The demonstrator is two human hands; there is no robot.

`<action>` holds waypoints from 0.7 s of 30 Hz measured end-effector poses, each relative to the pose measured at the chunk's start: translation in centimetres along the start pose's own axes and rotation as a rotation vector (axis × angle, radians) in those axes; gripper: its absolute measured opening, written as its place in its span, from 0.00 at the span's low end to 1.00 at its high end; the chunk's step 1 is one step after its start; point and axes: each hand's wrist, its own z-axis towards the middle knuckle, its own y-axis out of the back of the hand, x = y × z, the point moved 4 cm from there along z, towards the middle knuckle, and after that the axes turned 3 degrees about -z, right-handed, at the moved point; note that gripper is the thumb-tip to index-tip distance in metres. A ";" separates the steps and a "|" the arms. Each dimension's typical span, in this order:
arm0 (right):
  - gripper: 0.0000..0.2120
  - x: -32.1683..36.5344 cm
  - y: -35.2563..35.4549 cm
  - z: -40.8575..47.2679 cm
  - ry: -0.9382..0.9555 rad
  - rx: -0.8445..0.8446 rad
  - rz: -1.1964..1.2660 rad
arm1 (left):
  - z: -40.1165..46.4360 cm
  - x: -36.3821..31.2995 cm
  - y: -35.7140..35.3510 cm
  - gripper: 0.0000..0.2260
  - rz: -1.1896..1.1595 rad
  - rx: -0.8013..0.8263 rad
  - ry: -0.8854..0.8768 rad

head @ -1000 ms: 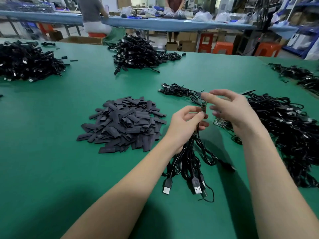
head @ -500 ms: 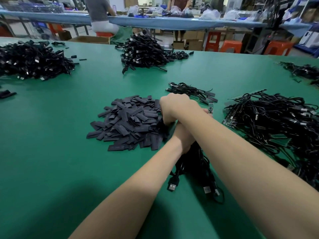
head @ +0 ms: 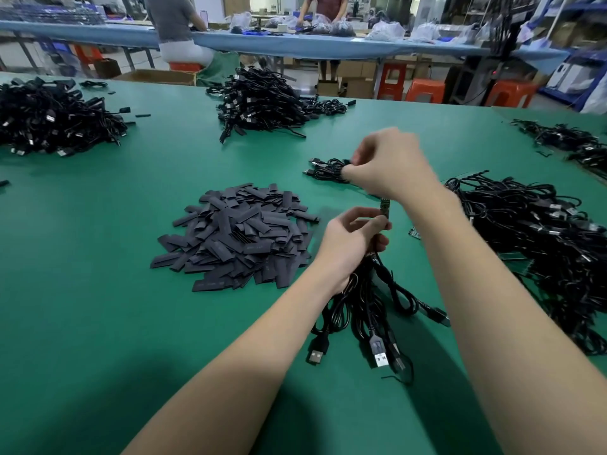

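Note:
My left hand [head: 345,244] grips a bundle of black USB cables [head: 364,307] above the green table [head: 98,307], with the plugs hanging down toward me. A small green circuit board [head: 385,206] stands up from between its thumb and fingers. My right hand [head: 391,165] hovers just above and behind that board, blurred, fingers curled toward the left. Whether it pinches anything is not visible. A heap of flat black sleeves [head: 236,238] lies to the left of both hands.
A big tangle of black cables [head: 542,244] fills the table to the right. A small coiled cable bundle [head: 325,169] lies behind my right hand. More cable heaps sit at the far centre [head: 259,100], far left [head: 49,119] and far right [head: 565,139]. People work at a blue bench behind.
My right hand reached across my left wrist to the sleeve heap, then drew back up and to the right, above the circuit board. My left hand kept hold of the cable bundle.

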 end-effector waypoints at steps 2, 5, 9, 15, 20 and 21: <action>0.05 -3.1 1.6 -0.4 -0.082 -0.109 0.101 | 0.2 0.2 0.1 0.03 -0.037 0.026 -0.008; 0.05 -7.4 1.7 -1.9 -0.216 -0.137 0.362 | 0.3 0.2 0.0 0.03 -0.046 0.035 -0.028; 0.05 -10.7 -0.3 -3.8 -0.297 -0.007 0.856 | 0.3 0.2 -0.1 0.03 -0.043 0.052 -0.021; 0.11 -11.3 -1.2 -4.3 -0.273 -0.066 1.238 | 0.2 0.1 -0.2 0.04 -0.058 0.068 -0.003; 0.08 -10.6 -1.7 -4.3 -0.214 -0.141 1.322 | 0.1 0.0 -0.4 0.04 -0.058 0.099 0.004; 0.10 -10.6 -1.7 -4.3 -0.211 -0.159 1.323 | 0.0 0.0 -0.4 0.05 -0.059 0.104 0.005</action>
